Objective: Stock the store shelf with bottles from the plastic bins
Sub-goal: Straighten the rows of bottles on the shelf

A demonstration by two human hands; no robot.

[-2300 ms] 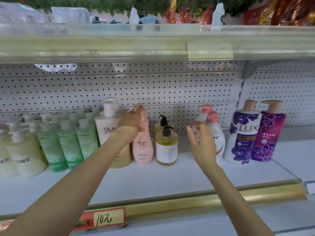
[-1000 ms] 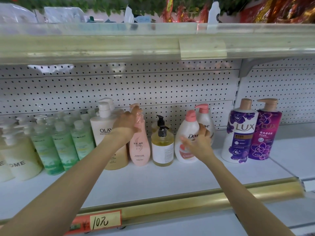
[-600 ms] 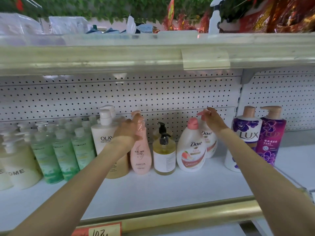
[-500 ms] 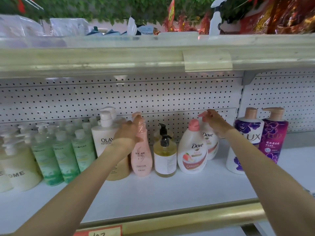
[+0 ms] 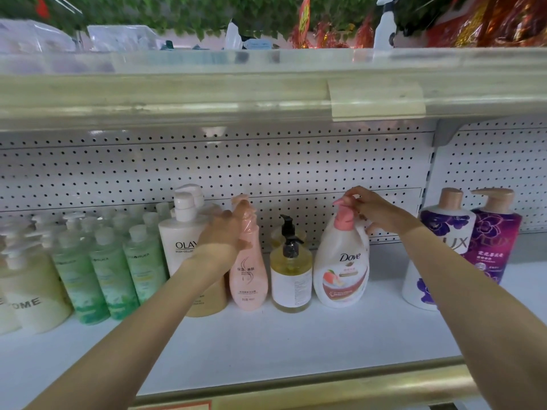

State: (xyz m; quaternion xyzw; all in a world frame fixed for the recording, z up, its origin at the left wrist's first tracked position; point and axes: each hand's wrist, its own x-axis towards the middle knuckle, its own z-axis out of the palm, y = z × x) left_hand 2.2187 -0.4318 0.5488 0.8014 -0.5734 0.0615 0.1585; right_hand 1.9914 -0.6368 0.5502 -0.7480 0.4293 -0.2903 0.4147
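Bright, flat light fills the shelf (image 5: 266, 344); under my arms (image 5: 133, 335) I see only faint, soft shadows. The upper front rail (image 5: 207, 96) glares in pale streaks. My left hand (image 5: 225, 235) is smeared by motion, and the wide lens bows the frame's edges.

Both bare forearms are extended forward and upward toward the Dove bottle (image 5: 340, 261) and the space to its left. The right hand (image 5: 377, 213) is held just above and to the right of the Dove bottle's top, and its curled fingertips (image 5: 355, 193) are closed on that bottle's pump head. The left hand (image 5: 226, 232) is held well to the left of the Dove bottle, at about its shoulder height, with its back turned to the camera and its fingers wrapped round the neck of a pink bottle (image 5: 248, 276). The outline of this hand is blurred.
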